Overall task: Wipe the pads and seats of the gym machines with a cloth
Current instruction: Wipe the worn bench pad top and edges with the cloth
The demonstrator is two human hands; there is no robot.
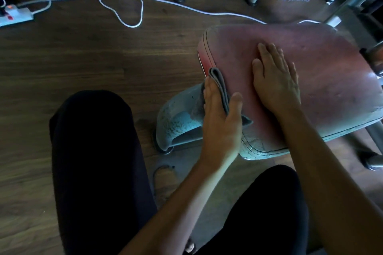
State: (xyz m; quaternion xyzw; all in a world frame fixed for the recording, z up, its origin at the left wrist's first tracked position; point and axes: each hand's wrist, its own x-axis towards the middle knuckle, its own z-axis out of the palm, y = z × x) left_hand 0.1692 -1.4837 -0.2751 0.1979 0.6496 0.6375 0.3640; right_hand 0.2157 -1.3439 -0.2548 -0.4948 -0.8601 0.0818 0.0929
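Cloth [219, 83], grey and folded, sits under your flat left grip [219, 124] against the cracked red seat [327, 72]; right grip [275, 83] spread atop.

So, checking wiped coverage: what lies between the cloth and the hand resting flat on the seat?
Only bare red seat top, between the cloth under the left hand and the right hand, head view.

Cloth [217, 87] mostly hidden under left hand [219, 128]. Seat [321, 72] runs off right edge. Power strip [14, 15] cut by left edge, markings too small to read.
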